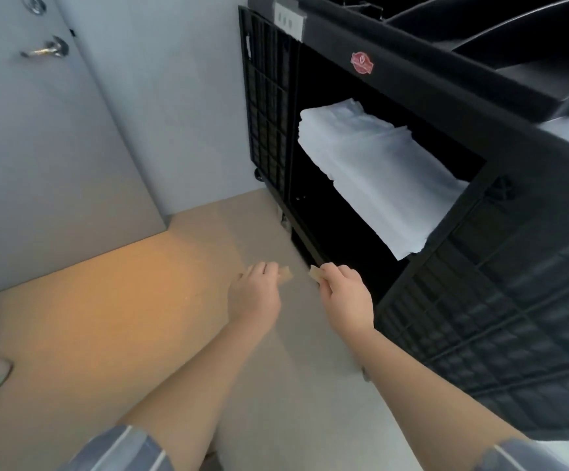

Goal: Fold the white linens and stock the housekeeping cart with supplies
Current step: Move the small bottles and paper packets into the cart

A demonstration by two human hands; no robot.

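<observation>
While both hands pinched small tan pieces, the left hand [255, 294] and right hand [346, 294] hung low over the floor [106, 300], near the housekeeping cart [480, 317]. Folded white linens [378, 164] already lay on its middle shelf. Judged step: stocking. Next, another supply must be fetched.

white linens [378, 164]: folded, stacked, overhanging middle shelf | housekeeping cart [480, 107]: black, open-fronted, beside wall
</observation>
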